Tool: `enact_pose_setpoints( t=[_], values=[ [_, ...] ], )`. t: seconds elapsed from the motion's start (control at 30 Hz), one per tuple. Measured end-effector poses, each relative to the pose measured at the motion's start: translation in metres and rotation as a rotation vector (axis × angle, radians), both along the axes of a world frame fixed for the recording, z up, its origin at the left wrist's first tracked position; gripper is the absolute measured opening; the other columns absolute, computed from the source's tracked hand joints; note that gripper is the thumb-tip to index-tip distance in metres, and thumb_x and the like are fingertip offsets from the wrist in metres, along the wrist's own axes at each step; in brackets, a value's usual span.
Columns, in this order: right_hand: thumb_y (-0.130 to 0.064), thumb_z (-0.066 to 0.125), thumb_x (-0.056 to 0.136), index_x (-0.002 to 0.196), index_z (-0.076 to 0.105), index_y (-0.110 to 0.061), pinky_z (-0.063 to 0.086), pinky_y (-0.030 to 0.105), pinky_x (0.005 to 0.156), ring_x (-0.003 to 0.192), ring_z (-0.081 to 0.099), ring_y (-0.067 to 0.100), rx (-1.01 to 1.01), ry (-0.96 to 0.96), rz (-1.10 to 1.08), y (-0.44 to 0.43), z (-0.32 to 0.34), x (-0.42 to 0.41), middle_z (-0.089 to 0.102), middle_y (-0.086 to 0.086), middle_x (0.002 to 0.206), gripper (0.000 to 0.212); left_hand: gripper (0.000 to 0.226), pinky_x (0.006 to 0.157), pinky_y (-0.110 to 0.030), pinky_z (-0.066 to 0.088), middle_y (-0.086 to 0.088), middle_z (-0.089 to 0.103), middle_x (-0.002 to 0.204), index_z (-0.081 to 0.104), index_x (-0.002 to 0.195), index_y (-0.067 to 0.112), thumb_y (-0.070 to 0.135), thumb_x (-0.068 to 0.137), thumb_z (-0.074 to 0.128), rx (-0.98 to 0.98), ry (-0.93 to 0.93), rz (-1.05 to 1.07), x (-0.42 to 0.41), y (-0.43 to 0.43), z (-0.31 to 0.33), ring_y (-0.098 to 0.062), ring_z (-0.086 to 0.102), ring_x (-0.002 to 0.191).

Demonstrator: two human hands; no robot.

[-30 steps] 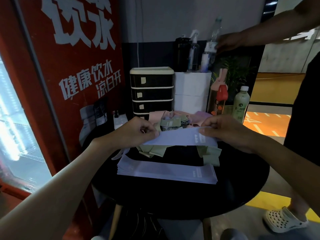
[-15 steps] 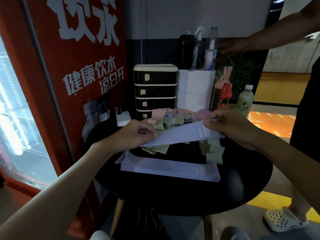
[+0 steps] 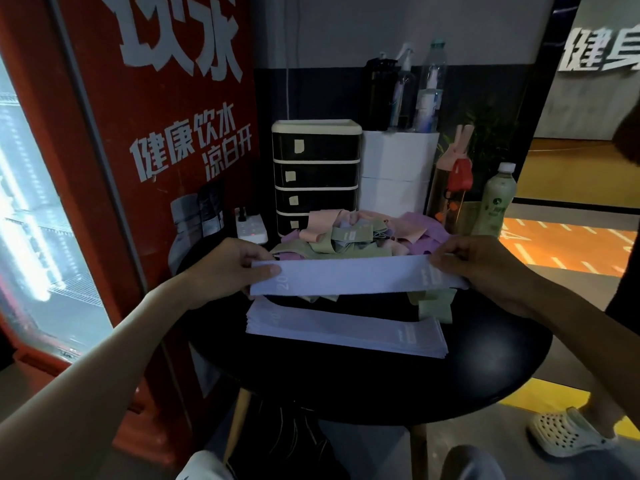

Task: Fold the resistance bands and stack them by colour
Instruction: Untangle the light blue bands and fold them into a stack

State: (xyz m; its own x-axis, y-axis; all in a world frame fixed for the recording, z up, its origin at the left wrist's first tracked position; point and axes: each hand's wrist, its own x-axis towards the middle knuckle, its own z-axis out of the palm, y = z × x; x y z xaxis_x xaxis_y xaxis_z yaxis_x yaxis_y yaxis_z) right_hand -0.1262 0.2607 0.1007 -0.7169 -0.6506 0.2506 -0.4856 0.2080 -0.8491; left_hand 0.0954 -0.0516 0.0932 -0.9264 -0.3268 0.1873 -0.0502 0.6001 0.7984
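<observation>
A pale lilac-blue resistance band [image 3: 349,279] is held flat and level above the round black table [image 3: 398,382]. My left hand [image 3: 228,268] pinches its left end and my right hand [image 3: 474,268] pinches its right end. Directly below lies a neat stack of flat bands of the same colour [image 3: 346,329]. Behind the held band sits a loose heap of unfolded bands [image 3: 349,237] in green, pink and purple, partly hidden by it. A few green bands [image 3: 434,304] hang out below the held band on the right.
A black drawer unit [image 3: 316,174] and a white box [image 3: 398,171] with bottles on top stand behind the heap. A green drink bottle [image 3: 497,202] stands at the right. A red vending machine [image 3: 138,168] fills the left. Another person's shoe [image 3: 568,433] is on the floor at the right.
The band has gone from tilted up at the right to level and stretched wider between my hands. The other person's arm reaching for the bottles has left the view.
</observation>
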Motion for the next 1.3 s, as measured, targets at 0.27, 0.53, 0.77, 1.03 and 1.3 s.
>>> enact_pose_setpoints(
  t=[0.27,0.53,0.77,1.03,1.3],
  values=[
    [-0.006,0.074,0.082,0.095,0.067,-0.011,0.046,0.02,0.057,0.066,0.058,0.011,0.197,0.018,-0.066,0.003,-0.039,0.006,0.065,0.008,0.083,0.015,0.017,0.052,-0.028,0.045,-0.015,0.058,0.064,0.065,0.103,0.006,0.008,0.088,0.072,0.084,0.041,0.213,-0.007,-0.005,-0.024,-0.015,0.052,0.05],
    [-0.009,0.075,0.08,0.084,0.067,-0.016,0.043,0.018,0.059,0.071,0.062,0.013,0.259,0.295,-0.14,0.002,-0.069,0.016,0.067,0.0,0.08,0.012,0.021,0.062,-0.029,0.045,-0.01,0.059,0.069,0.062,0.096,0.02,0.016,0.083,0.078,-0.153,0.051,0.285,-0.007,-0.004,-0.057,-0.015,0.054,0.06],
    [-0.008,0.074,0.082,0.09,0.067,-0.013,0.04,0.006,0.059,0.061,0.053,0.007,0.226,0.324,-0.177,0.003,-0.079,0.023,0.064,0.005,0.077,0.012,0.019,0.065,-0.021,0.043,-0.013,0.062,0.082,0.064,0.101,0.017,0.015,0.086,0.076,-0.245,0.07,0.279,-0.005,0.0,-0.068,-0.014,0.053,0.067],
    [-0.008,0.075,0.081,0.092,0.069,-0.01,0.039,0.004,0.066,0.075,0.055,0.004,0.247,0.387,-0.172,0.004,-0.086,0.023,0.062,0.002,0.091,0.012,0.016,0.061,-0.008,0.039,-0.002,0.058,0.081,0.064,0.099,0.019,0.015,0.087,0.074,-0.329,0.062,0.278,-0.004,-0.003,-0.079,-0.002,0.053,0.066],
    [-0.015,0.073,0.082,0.088,0.07,-0.019,0.038,0.01,0.066,0.084,0.055,0.007,0.348,0.404,-0.148,0.008,-0.091,0.018,0.057,0.0,0.096,0.008,0.019,0.078,-0.02,0.039,0.006,0.047,0.1,0.066,0.107,0.018,0.018,0.089,0.072,-0.458,0.034,0.287,-0.006,-0.003,-0.083,-0.007,0.051,0.087]
  ],
)
